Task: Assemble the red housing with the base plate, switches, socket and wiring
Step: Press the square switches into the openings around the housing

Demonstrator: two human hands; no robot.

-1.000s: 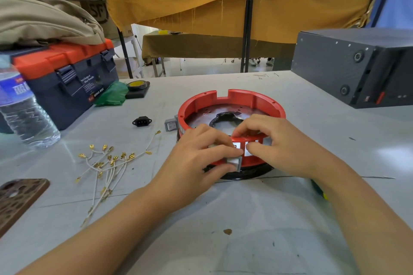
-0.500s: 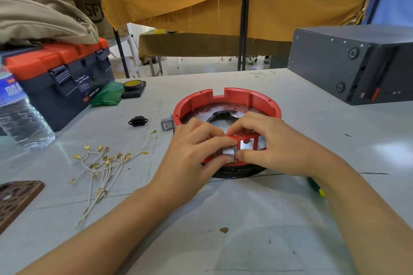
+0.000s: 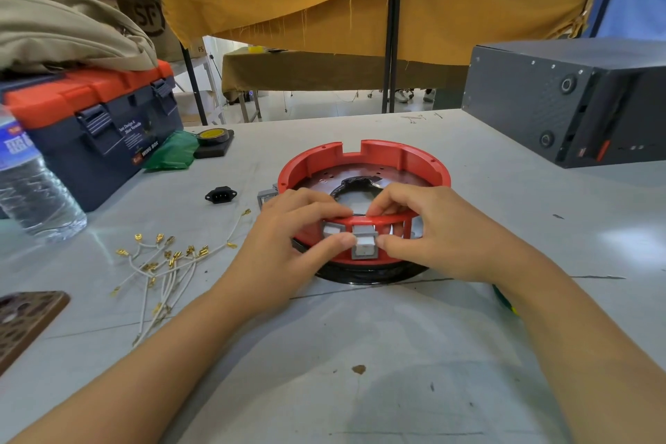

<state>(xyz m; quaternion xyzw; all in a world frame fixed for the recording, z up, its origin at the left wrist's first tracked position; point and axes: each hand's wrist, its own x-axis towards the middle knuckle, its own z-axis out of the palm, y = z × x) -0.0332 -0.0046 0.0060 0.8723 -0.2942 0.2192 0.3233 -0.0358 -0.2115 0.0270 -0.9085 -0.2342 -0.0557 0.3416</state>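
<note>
Pushed further out through the red housing wall, the grey switch sits pinched between left hand and right hand, wanting even, square pressure.

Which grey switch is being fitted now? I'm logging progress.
The switch in the middle slot at the housing's front, pinched between both thumbs. Another switch sits left of it; a third lies untouched outside the ring.
</note>
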